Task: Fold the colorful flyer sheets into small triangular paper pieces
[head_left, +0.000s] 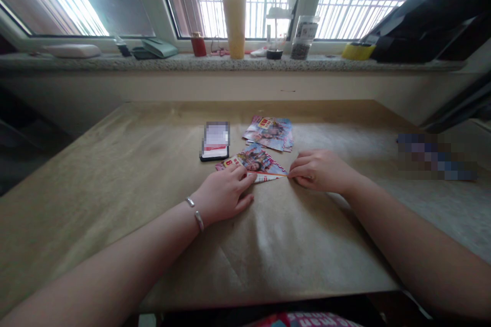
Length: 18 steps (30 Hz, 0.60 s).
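Observation:
A folded colourful printed paper (256, 162) lies on the brown table (115, 173) in front of me. My left hand (224, 194) rests on its left near edge, fingers curled and pressing it down. My right hand (320, 170) pinches the pointed right corner of the same paper between its fingertips. A second colourful paper (269, 133) lies flat a little farther back, untouched. A phone (215, 142) with a lit screen lies just left of the papers.
On the stone windowsill (153, 63) stand a tall cup of yellow drink (233, 17), a small red jar (198, 44), a glass jar (304, 37) and other small items. A dark object (425, 25) leans at the right. A blurred item (435, 156) lies at the table's right.

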Motion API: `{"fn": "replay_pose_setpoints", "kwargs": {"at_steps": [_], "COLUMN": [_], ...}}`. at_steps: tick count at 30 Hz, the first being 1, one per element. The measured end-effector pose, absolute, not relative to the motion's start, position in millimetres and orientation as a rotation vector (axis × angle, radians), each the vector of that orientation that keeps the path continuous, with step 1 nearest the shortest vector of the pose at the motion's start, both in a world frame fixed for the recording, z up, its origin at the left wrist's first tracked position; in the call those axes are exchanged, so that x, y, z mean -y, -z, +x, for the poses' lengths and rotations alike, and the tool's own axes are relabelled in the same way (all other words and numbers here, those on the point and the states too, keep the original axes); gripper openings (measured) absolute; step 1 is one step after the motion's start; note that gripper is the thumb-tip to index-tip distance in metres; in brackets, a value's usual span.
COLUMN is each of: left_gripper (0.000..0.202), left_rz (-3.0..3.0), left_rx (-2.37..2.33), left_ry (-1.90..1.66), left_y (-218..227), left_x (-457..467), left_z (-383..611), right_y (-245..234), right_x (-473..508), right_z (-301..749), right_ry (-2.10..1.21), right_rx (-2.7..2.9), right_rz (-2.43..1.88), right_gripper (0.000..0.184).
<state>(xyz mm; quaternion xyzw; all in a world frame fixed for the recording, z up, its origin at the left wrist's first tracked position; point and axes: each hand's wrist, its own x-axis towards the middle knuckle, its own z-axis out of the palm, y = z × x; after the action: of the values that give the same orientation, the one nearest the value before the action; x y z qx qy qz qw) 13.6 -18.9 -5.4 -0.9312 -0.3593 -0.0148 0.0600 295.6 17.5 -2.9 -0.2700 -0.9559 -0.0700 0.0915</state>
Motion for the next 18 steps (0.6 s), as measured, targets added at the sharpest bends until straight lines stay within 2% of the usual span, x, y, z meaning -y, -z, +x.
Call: {"fn": "replay_pose_setpoints", "kwargs": {"at_steps": [18], "left_gripper": [0.044], "left_rz": [-2.822], "left_rx": [1.079], "left_ry": [0.066], "left_y": [2.8], "left_x": [19.3], "left_z": [13.5], "right_y": [6.4], "right_x": [-10.8], "right_z": [293.6], "right_ry": [0.103], "right_rx": [2.729], "right_rz": [-0.993], "right_gripper": [0.022]}}
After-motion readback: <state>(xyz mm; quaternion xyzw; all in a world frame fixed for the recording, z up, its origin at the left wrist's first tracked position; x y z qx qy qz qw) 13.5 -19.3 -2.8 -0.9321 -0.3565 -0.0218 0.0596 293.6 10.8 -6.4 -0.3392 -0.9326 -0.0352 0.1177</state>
